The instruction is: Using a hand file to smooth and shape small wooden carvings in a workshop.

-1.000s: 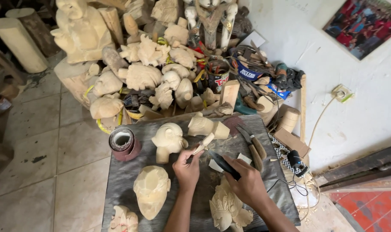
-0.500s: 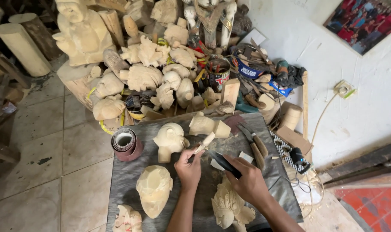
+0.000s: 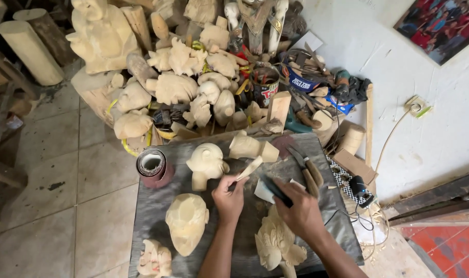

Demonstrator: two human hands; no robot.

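The left hand (image 3: 229, 198) grips a small pale wooden piece (image 3: 250, 168), the right hand (image 3: 299, 208) holds a dark, probably metal carving tool (image 3: 275, 190), so shaping seems underway, needing steady strokes.

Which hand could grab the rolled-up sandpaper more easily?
The left hand, probably. It sits nearer the sandpaper roll on the left of the table, though it holds a small wood piece. The right hand is farther away, gripping a dark tool.

Two bare forearms, no sleeves visible; left hand (image 3: 229, 198), right hand (image 3: 301, 213) ungloved, no rings or watch.
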